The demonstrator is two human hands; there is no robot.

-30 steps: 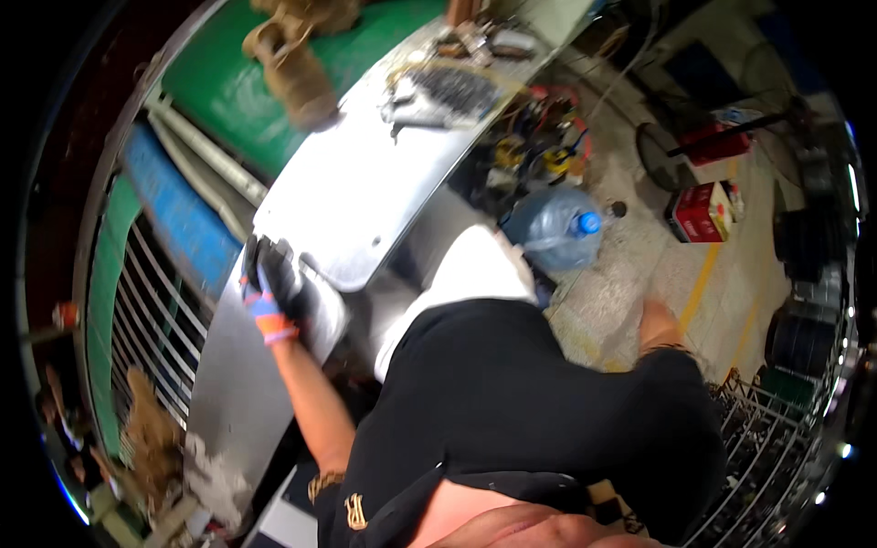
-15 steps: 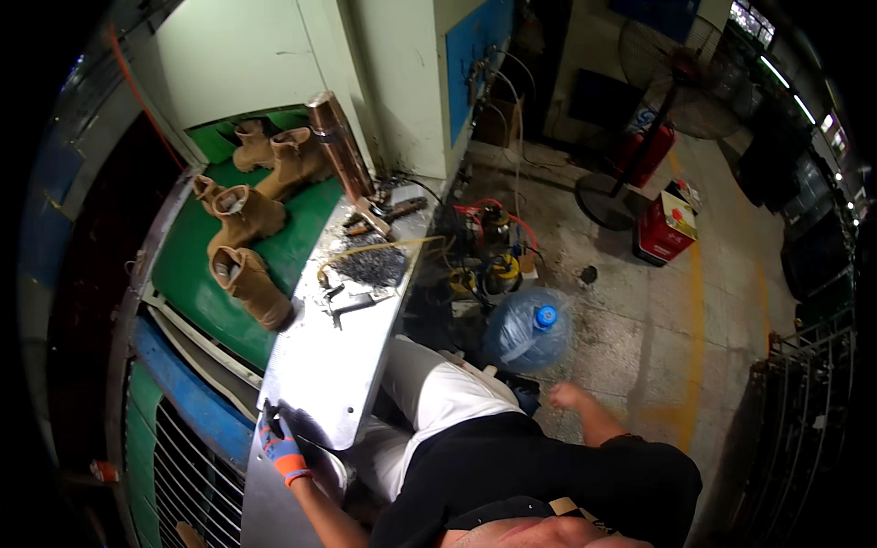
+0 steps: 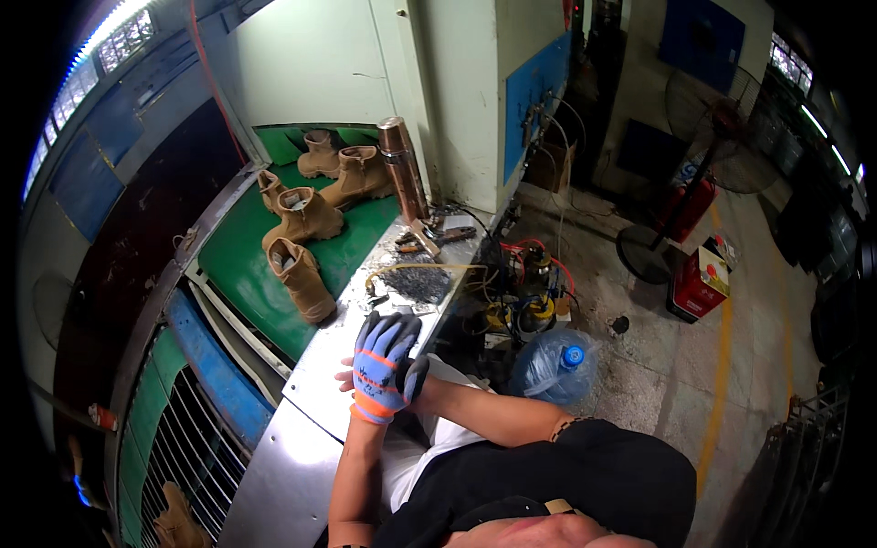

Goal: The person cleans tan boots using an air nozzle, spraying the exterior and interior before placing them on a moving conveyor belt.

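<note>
My left hand [image 3: 384, 365], in a blue-grey glove with orange bands and dark fingertips, lies over my right hand at the metal table [image 3: 311, 402]. Its fingers stretch forward, apart from the thumb at the side. Beneath it, bare fingertips of my right hand [image 3: 344, 376] show; the rest of that hand is covered. Just beyond the glove lie a yellowish hose [image 3: 420, 268] and a dark, shaggy patch [image 3: 416, 285] on the tabletop. Tools with brown handles [image 3: 416, 239] sit farther back, beside a copper-coloured thermos flask [image 3: 402, 169].
Several tan boots [image 3: 301, 279] stand on a green belt [image 3: 242, 265] to the left. Another boot [image 3: 178, 521] is on a wire rack below. At right are a big clear water bottle [image 3: 553, 365], a red tin [image 3: 699, 285] and a pedestal fan [image 3: 722, 128].
My left hand has moved forward and right along the table. My right hand has come in from beside my body to under the glove. The view has shifted, bringing more of the left side in.
</note>
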